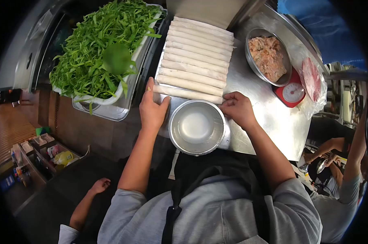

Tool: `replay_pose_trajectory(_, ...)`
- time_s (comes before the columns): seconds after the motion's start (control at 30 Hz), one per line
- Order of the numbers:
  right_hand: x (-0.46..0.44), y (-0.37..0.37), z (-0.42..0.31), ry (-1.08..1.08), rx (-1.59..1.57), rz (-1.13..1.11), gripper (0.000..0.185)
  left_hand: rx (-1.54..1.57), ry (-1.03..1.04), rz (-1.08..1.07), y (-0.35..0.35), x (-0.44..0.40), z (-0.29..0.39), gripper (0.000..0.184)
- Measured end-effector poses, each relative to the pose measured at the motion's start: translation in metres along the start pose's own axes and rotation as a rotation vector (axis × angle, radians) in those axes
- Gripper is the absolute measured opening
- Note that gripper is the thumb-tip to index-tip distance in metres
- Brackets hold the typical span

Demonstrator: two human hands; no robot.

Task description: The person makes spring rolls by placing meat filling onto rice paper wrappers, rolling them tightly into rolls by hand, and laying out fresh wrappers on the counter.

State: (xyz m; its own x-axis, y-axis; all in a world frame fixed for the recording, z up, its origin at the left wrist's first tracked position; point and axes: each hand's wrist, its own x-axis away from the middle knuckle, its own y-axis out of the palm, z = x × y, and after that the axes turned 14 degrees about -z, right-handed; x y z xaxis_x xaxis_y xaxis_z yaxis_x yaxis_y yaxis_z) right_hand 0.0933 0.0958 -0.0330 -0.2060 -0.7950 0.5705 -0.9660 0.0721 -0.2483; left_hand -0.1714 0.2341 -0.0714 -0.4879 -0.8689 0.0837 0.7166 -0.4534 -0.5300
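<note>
Long, pale uncooked rolls point(196, 53) lie side by side in a stack of rows on a tray. The nearest roll point(188, 93) lies slightly slanted across the front of the row. My left hand point(152, 109) is at its left end, with the index finger along the tip and the thumb below it. At the right end, my right hand point(237, 109) has its fingers pinched together on the roll's tip. Just in front of the rolls, between my wrists, stands a metal bowl point(174, 129) with cloudy whitish liquid point(195, 127) in it.
A white tub point(118, 94) heaped with green leaves point(96, 53) stands at left. On the steel table point(269, 126), a bowl of minced filling point(267, 59) rests by a red scale point(293, 91) and a plastic bag point(314, 77). Other people point(340, 195) are at right; another hand point(100, 186) shows lower left.
</note>
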Motion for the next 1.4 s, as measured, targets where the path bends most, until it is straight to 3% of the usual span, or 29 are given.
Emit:
replay_pose_trajectory(0.2,-0.010,0.002,-0.007,0.022,-0.002,0.015,0.051,-0.121,0.138,0.062,0.007,-0.016,0.007,0.086)
replay_pose_trajectory(0.27,-0.007,0.000,-0.010,0.011,0.206,0.059,0.057,-0.125,0.170,-0.006,0.002,-0.019,0.004,0.094)
replay_pose_trajectory(0.47,-0.008,0.012,-0.013,-0.101,0.296,0.143,0.065,-0.230,0.214,-0.059,0.004,-0.025,0.011,0.113)
replay_pose_trajectory(0.8,0.001,-0.002,-0.012,-0.126,0.372,0.157,0.060,-0.304,0.327,-0.099,0.008,-0.031,-0.001,0.111)
replay_pose_trajectory(0.97,0.041,-0.057,0.004,-0.014,0.276,0.190,0.047,-0.265,0.380,-0.065,-0.023,-0.026,0.018,0.089)
replay_pose_trajectory(1.1,0.077,-0.118,0.045,0.163,0.433,0.191,0.036,-0.200,0.420,0.012,-0.028,-0.044,0.041,0.075)
replay_pose_trajectory(1.2,0.112,-0.173,0.061,0.200,0.390,0.315,0.030,-0.006,0.375,0.022,-0.023,-0.045,0.069,0.061)
replay_pose_trajectory(1.23,0.125,-0.192,0.055,0.280,0.290,0.299,0.027,-0.019,0.375,0.040,-0.023,-0.045,0.075,0.061)
replay_pose_trajectory(1.27,0.134,-0.216,0.068,0.319,0.389,0.249,0.026,0.015,0.359,0.024,-0.021,-0.046,0.082,0.061)
replay_pose_trajectory(1.3,0.145,-0.239,0.057,0.532,0.411,0.156,0.025,0.055,0.347,-0.011,-0.016,-0.049,0.090,0.060)
replay_pose_trajectory(1.4,0.164,-0.339,0.131,0.641,0.471,0.409,0.024,0.097,0.390,-0.076,-0.005,-0.055,0.117,0.058)
